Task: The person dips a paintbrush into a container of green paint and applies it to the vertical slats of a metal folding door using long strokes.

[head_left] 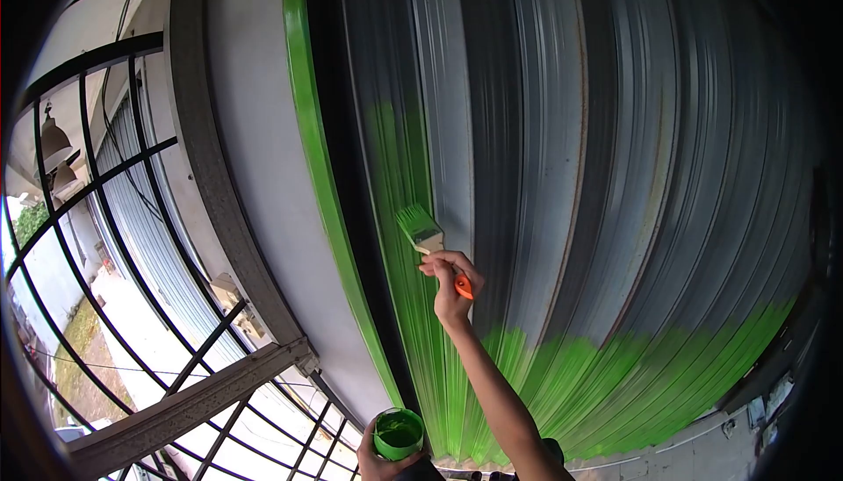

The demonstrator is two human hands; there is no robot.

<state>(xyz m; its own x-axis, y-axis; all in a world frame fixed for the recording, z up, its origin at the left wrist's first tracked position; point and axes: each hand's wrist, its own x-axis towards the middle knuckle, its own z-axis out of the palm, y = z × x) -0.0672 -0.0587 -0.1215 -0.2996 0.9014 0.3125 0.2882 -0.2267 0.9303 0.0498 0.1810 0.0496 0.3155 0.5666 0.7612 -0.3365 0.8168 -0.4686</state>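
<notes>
My right hand (452, 283) grips a paintbrush (428, 238) by its handle, the orange end showing past my fingers. Green paint covers the bristles, which lie against a corrugated metal sheet (549, 156). Around the brush the sheet's left strip is streaked green, and fresh green also spreads across its lower part; higher up it is bare grey. Low in the view my left hand (372, 459) is wrapped round a small open tub of green paint (398, 433). Its rim and inside are smeared with paint.
A green-painted frame post (327, 156) runs down the sheet's left side, beside a pale wall panel (263, 112). Farther left stands a black barred grille (97, 184) with a yard behind it. Assorted items (762, 406) sit at the lower right.
</notes>
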